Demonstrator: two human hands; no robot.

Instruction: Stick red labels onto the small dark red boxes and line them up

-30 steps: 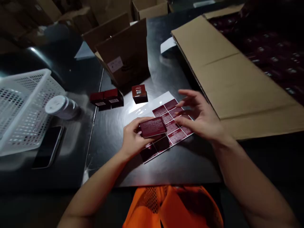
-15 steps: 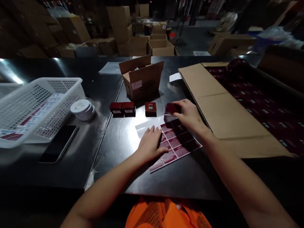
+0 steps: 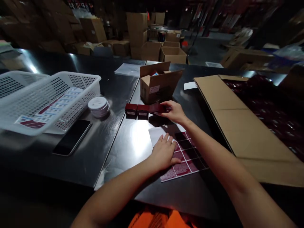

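Observation:
My left hand (image 3: pixel 163 153) lies flat, fingers apart, on a sheet of dark red labels (image 3: pixel 182 155) with white gridlines and a pale, bare upper strip. Beyond the sheet, my right hand (image 3: pixel 175 111) grips a small dark red box (image 3: pixel 156 108) between thumb and fingers. That box is blurred and partly covered by the fingers; whether a second one is beneath them I cannot tell. Left of it, two matching boxes stand side by side, a left box (image 3: pixel 131 110) and a right box (image 3: pixel 142 111), each with a white barcode label facing me. The held box appears to meet the right one.
Behind the small boxes stands an open carton (image 3: pixel 158 85). A large flapped carton (image 3: pixel 220 107) full of dark red boxes fills the right side. To the left are a white basket (image 3: pixel 95 83) with label sheets, round white rolls (image 3: pixel 98 106) and a phone (image 3: pixel 72 137).
My right hand has moved left with the dark red box, from above the label sheet to the row of boxes. My left hand stays on the sheet. The view has turned left.

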